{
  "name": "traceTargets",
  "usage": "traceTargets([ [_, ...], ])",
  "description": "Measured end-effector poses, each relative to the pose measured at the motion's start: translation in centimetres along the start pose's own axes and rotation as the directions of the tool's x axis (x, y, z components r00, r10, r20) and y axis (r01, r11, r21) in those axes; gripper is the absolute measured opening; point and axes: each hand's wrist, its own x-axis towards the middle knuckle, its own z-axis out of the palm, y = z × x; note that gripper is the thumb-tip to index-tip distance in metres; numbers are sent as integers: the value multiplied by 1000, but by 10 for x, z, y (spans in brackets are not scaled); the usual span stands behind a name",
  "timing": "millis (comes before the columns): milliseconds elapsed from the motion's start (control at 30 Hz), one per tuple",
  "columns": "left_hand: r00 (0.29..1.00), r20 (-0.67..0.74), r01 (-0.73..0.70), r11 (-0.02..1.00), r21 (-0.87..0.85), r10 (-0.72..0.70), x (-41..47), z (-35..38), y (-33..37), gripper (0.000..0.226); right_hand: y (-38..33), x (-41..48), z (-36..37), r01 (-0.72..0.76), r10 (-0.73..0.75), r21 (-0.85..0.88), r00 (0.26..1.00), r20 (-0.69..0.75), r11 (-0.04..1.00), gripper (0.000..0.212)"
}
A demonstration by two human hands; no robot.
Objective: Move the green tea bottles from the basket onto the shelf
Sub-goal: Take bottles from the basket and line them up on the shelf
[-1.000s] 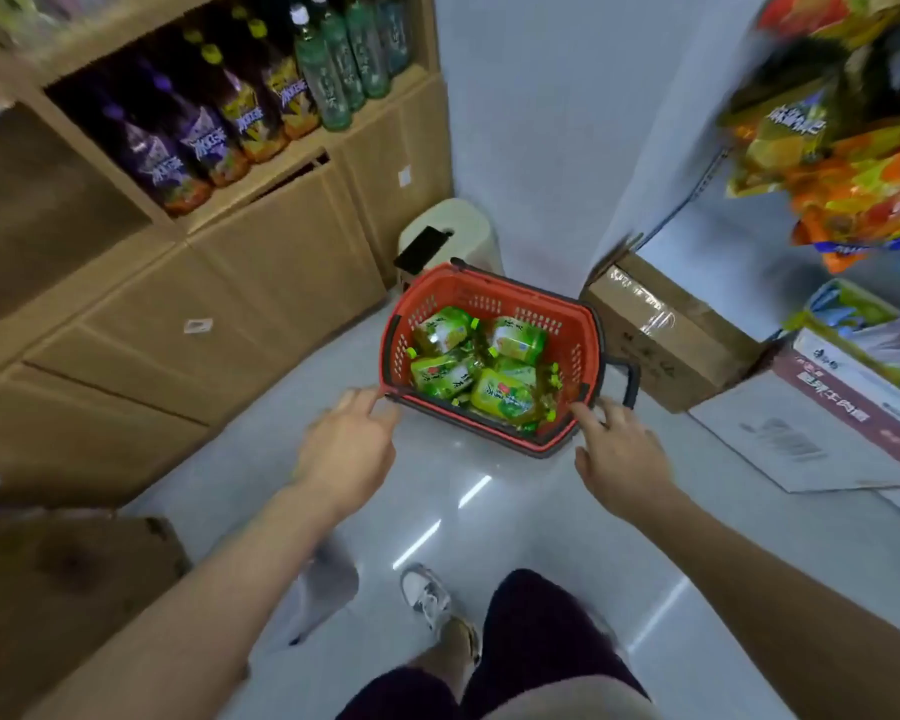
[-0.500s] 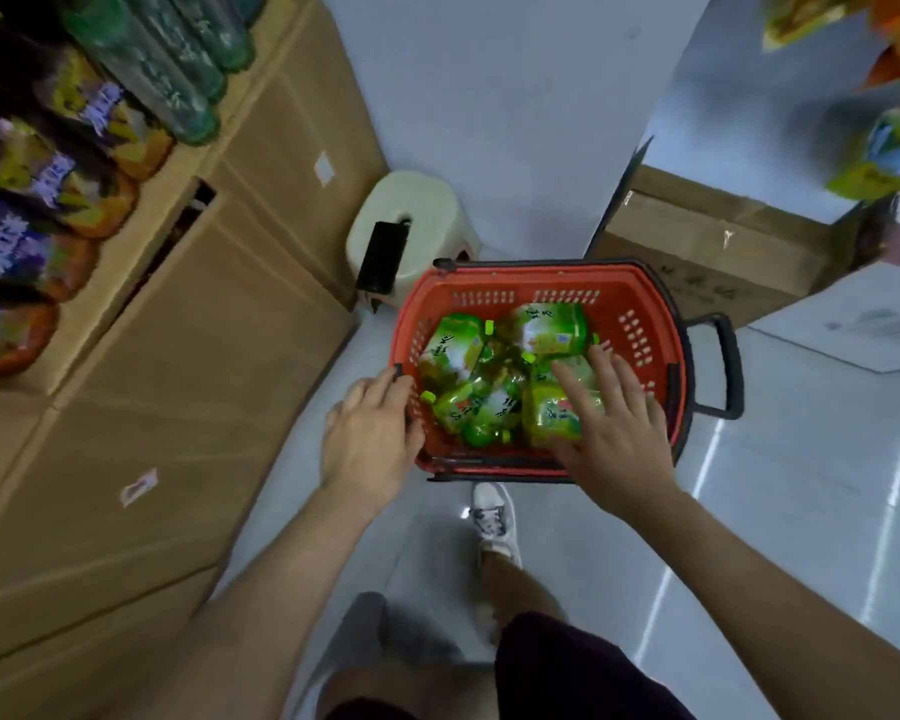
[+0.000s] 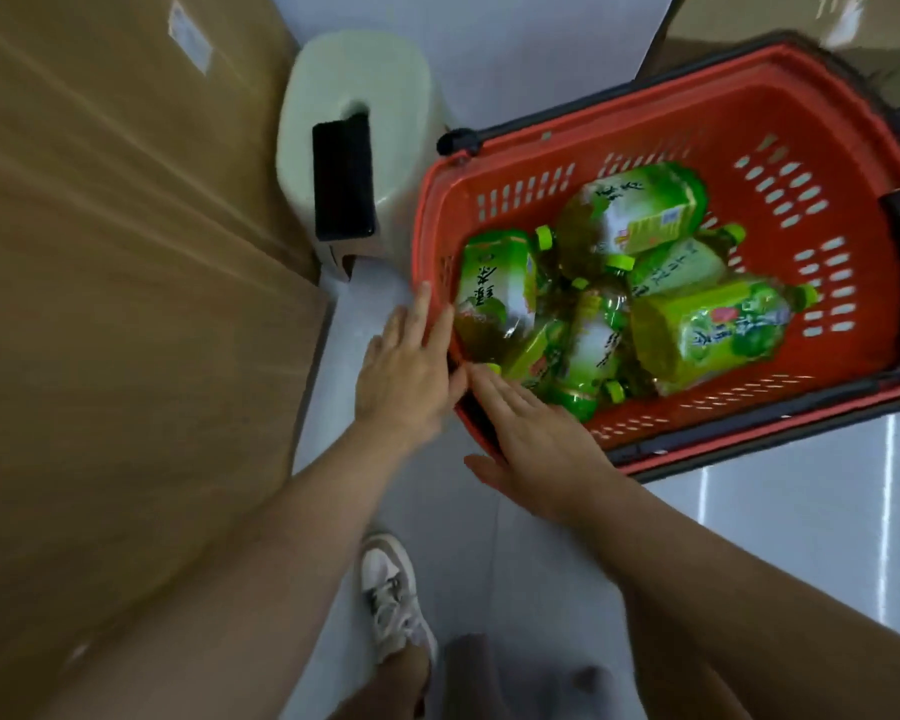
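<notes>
Head view, from left to right: a brown cabinet front [image 3: 126,304] is filling the left side; one pale stool [image 3: 354,70] is standing just beside it, carrying one black phone [image 3: 343,179]. The left hand [image 3: 406,376] is lying with straight fingers against the outer near-left rim of the basket, gripping nothing; one shoe [image 3: 393,600] is showing on the floor [image 3: 749,537] below it. The right hand [image 3: 536,439] is reaching flat across the basket's near corner with fingers extended and empty, its fingertips close to the lowest bottles; whether it is touching one cannot be told.

One red basket [image 3: 801,122] is sitting on the floor, and the green tea bottles [image 3: 707,330] are lying heaped on their sides inside it. Five labelled bodies are showing plainly and a sixth seems half buried, so the count is reading as about six. One cardboard box [image 3: 749,13] is standing beyond the basket.

Progress, as a judgement: no bottle is being held and the shelf is out of view; the transfer appears to be at its start, with every visible bottle yet to be lifted out.
</notes>
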Motion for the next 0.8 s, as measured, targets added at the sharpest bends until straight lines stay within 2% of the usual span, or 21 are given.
traceTargets([
  [67, 995, -74, -71, 995, -67, 66, 9, 13, -12, 70, -10, 12, 23, -42, 43, 13, 998, -56, 999, 92],
  [167, 970, -205, -176, 956, -234, 128, 15, 23, -28, 61, -19, 21, 43, -154, 139, -87, 978, -157, 984, 89],
  [233, 937, -336, -220, 908, -356, 95, 21, 25, -35, 61, -18, 22, 51, -163, 130, -145, 969, -211, 976, 87],
  [267, 927, -375, -196, 879, -435, 21, 25, 23, -36, 64, -16, 23, 53, -155, 117, -159, 968, -222, 975, 87],
  [300, 931, -357, -140, 829, -541, -76, 31, 24, -36, 66, -14, 23, 54, -147, 107, -170, 969, -222, 974, 87],
  [367, 957, -168, 36, 673, -739, -235, 45, 26, -31, 60, -11, 23, 55, -133, 90, -203, 974, -208, 970, 89],
  [433, 960, -33, 146, 601, -786, -277, 54, 29, -27, 55, -10, 22, 55, -103, 54, -240, 978, -204, 965, 92],
  [500, 965, -29, 154, 654, -741, -260, 53, 30, -25, 48, -11, 17, 54, -75, 14, -268, 975, -220, 960, 91],
  [567, 964, -46, 162, 714, -681, -262, 47, 32, -25, 56, -13, 11, 55, -36, -37, -312, 973, -227, 950, 90],
  [633, 966, -54, 149, 717, -681, -253, 36, 36, -26, 58, -17, 3, 58, 4, -76, -338, 977, -200, 941, 89],
  [733, 966, -59, 141, 701, -700, -253, 15, 44, -34, 30, -21, -3, 71, 86, -154, -369, 975, -159, 925, 90],
  [800, 961, -44, 165, 693, -702, -273, -2, 47, -39, 21, -25, -5, 80, 145, -212, -371, 966, -146, 917, 90],
])
